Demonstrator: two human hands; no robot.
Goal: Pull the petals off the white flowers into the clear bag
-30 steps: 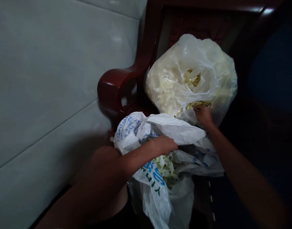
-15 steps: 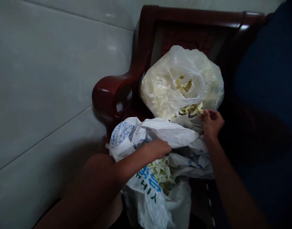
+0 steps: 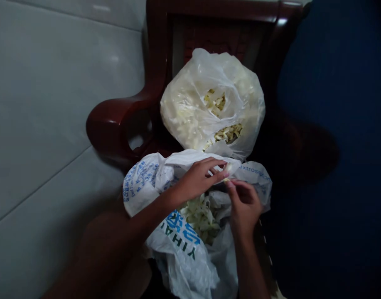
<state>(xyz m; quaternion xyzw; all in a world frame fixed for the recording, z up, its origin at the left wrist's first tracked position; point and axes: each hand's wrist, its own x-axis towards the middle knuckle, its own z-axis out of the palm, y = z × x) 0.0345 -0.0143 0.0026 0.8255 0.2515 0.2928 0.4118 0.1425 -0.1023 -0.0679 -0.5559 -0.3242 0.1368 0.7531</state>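
Note:
My left hand (image 3: 204, 174) and my right hand (image 3: 244, 203) meet over the mouth of the lower bag, fingertips nearly touching. Between them is a small pale flower (image 3: 228, 167). The left thumb and fingers pinch its whitish part, and the right thumb and forefinger grip its yellowish end. Beneath, a white printed bag (image 3: 140, 178) with blue and green lettering lies open, holding loose pale petals or flowers (image 3: 202, 218). Just beyond stands a translucent plastic bag (image 3: 187, 104), bulging with yellowish-white flowers that show through two openings (image 3: 229, 133).
Both bags rest at a dark red wooden seat with a curved armrest (image 3: 109, 118) on the left and a backrest (image 3: 221, 10) behind. A grey tiled wall (image 3: 53, 83) is at the left. Dark blue fabric (image 3: 333, 83) fills the right side.
My right hand has moved from the translucent bag down and left with a flower. My left hand has risen from the printed bag to meet it. The view has shifted right.

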